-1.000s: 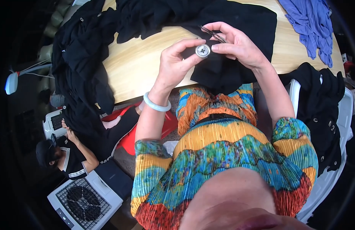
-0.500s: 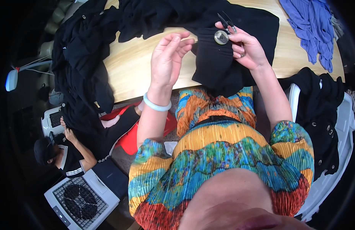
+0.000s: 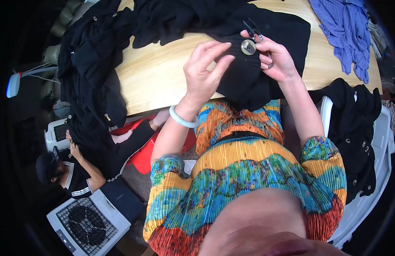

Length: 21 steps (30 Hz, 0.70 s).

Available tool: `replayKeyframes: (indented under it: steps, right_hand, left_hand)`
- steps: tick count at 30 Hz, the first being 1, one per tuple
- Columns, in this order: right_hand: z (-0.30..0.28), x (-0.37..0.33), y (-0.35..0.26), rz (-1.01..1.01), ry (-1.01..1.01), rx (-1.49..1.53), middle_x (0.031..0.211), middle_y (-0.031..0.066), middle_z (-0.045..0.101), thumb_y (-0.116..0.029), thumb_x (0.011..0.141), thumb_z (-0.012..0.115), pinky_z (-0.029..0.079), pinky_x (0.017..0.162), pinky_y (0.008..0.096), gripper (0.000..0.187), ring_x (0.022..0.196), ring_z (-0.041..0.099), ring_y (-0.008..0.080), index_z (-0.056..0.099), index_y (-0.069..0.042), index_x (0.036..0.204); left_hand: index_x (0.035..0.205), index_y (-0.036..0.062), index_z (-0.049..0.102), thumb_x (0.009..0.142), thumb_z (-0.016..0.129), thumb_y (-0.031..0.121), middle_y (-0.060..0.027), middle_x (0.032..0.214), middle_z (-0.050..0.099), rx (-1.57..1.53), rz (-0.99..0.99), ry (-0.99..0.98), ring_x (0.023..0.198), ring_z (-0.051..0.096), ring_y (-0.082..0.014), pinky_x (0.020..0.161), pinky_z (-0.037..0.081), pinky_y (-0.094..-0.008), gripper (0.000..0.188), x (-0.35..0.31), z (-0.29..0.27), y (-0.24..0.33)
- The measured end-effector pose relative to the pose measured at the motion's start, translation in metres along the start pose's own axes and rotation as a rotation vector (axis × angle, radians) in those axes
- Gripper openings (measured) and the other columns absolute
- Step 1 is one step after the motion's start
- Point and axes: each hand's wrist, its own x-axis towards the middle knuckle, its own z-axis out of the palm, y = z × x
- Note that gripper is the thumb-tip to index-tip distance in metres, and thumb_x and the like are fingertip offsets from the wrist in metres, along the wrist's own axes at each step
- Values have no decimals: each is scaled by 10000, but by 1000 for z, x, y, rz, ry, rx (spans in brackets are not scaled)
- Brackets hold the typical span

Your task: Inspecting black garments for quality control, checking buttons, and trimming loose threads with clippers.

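A large round button (image 3: 248,47), greyish with a dark centre, is pinched at the fingertips of my right hand (image 3: 277,59). The same hand also keeps a pair of small scissors (image 3: 251,28), blades pointing up and away from me, and a ring-like part shows at its fingers. Beneath lies a black knit garment (image 3: 287,36), spread over the table and hanging over its near edge toward my lap. My left hand (image 3: 204,70) hovers left of the button, thumb and fingers apart. Any thread between the hands is too fine to make out.
More black garments (image 3: 93,59) heap along the table's (image 3: 150,74) left and far sides. Purple cloth (image 3: 342,34) lies far right. On my right a white bin (image 3: 378,162) holds black buttoned clothing. Low left, a person (image 3: 80,170) sits near a fan unit (image 3: 88,222).
My left hand has moved right, closer to the button, and its thumb and fingers have spread apart. The button and scissors have shifted slightly, still in my right hand.
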Motion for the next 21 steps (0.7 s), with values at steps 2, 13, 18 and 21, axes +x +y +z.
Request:
replayKeyframes:
  steps: [2, 13, 18, 21]
  right_hand:
    - [0, 0, 2, 4, -28, -12, 689, -57, 482, -43, 792, 448, 238, 360, 132, 318, 396, 293, -10, 496, -24, 1105]
    - [-2, 1, 3, 20, -146, -47, 719, -30, 499, -29, 762, 456, 236, 362, 129, 335, 400, 290, -11, 476, -7, 1096]
    - [4, -5, -5, -34, -57, -288, 767, -36, 490, -52, 749, 479, 217, 378, 121, 351, 418, 262, -15, 467, -23, 1098]
    - [6, -5, -4, -65, -30, -398, 794, -27, 497, -106, 777, 505, 242, 405, 126, 334, 452, 302, -11, 467, -28, 1100]
  left_hand:
    - [885, -4, 628, 664, 681, 3, -92, 830, 566, 15, 32, -24, 656, 555, -157, 579, 448, -227, 227, -3, 5, -6]
    - [810, -34, 572, 765, 571, -11, -35, 724, 539, -171, -267, -57, 651, 514, -76, 564, 412, -196, 51, -7, 14, -1]
    - [848, 1, 529, 820, 525, 31, 15, 757, 505, -505, -580, -200, 690, 487, -49, 617, 384, -174, 41, 1, -2, 11]
    - [853, 24, 529, 833, 514, 53, 21, 789, 509, -764, -771, -245, 708, 478, -38, 650, 369, -157, 37, 2, -3, 10]
